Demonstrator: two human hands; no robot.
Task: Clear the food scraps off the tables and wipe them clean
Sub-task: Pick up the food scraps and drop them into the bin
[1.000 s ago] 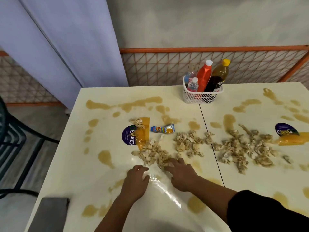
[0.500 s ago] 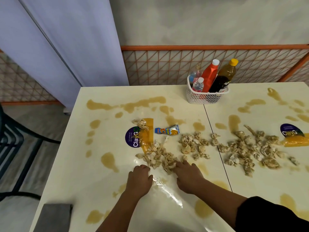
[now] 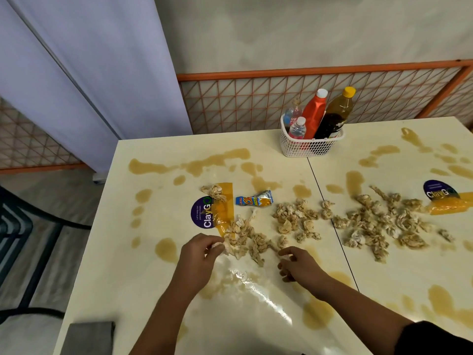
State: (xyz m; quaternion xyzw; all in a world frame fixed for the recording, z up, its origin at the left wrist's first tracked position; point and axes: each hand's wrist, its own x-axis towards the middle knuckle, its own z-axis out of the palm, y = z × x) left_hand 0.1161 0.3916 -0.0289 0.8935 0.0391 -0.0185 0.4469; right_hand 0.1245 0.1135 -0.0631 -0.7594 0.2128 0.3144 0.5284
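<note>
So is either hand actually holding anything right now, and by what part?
The left hand pinches a pale food scrap by its near end; the right hand holds nothing.

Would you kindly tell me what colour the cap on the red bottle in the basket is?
White; the cap shows best in the head view.

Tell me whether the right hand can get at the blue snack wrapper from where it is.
Probably yes. The right hand holds nothing, the snack wrapper lies uncovered beyond it, and only low food scraps lie between, easy to reach over.
</note>
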